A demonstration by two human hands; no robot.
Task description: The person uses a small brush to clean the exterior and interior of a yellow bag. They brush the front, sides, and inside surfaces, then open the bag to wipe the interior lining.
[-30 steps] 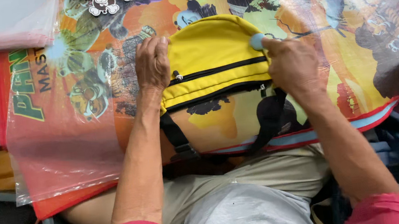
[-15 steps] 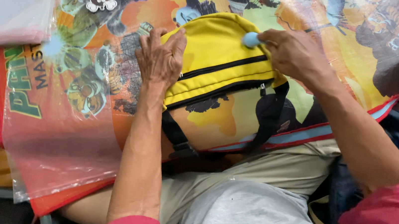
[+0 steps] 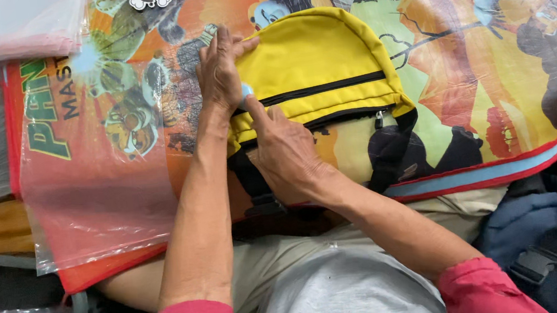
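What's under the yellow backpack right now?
The yellow backpack lies on a colourful printed cloth. What the print shows beneath it is covered.

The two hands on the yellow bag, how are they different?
The left hand lies flat on the yellow bag's left edge, fingers pointing up and away. The right hand sits lower, near the black straps, its fingers pinching a small pale blue piece by the zipper. Both touch the bag, and both arms have pink sleeves.

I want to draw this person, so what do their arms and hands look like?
Both arms are bare from the wrists to above the elbows, with pinkish-red sleeves pushed up. The left hand and right hand wear no gloves, and no rings or watch show.
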